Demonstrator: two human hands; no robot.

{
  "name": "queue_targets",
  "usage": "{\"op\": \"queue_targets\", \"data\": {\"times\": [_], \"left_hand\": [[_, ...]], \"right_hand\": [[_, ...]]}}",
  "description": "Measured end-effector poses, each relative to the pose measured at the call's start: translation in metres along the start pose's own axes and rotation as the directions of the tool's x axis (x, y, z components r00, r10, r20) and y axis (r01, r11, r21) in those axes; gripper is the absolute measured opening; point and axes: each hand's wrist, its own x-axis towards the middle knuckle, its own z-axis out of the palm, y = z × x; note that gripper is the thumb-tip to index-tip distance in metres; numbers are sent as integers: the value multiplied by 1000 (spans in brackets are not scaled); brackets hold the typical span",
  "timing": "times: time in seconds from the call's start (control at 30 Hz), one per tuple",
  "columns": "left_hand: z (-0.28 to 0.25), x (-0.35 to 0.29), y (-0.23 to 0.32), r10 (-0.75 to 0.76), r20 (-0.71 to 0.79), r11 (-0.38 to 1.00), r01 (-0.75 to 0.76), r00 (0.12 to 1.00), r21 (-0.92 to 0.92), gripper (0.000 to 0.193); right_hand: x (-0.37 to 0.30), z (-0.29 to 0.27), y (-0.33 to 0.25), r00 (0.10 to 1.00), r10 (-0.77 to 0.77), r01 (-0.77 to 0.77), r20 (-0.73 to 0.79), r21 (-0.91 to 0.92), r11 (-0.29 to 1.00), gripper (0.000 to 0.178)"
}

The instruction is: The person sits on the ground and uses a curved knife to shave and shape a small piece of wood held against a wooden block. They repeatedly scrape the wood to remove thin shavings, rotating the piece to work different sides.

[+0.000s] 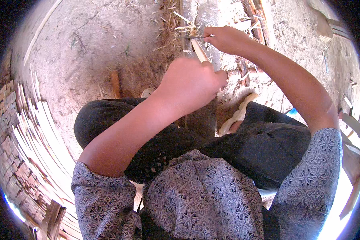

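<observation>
Head view: pale bamboo stick (199, 50) sticks up out of the left hand (192, 82), which is a closed fist around its lower part. Right hand (228, 39), just beyond the left, fingers curled tight on a thin dark blade (192, 37) lying across the stick's top end. Both hands over a grey block (206, 16) littered with shavings (180, 28). Below the hands, black trousers (264, 148) and a sandal (238, 116). Far left of the left arm, stacked split strips (36, 132) on dirt ground (88, 44).
</observation>
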Motion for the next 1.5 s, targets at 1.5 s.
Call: {"op": "queue_targets", "data": {"times": [1.5], "left_hand": [[-9,-6,-2,-60,92,991,70,994,-113,10]], "right_hand": [[10,-13,11,999,-36,37,14,-34,999,37]]}}
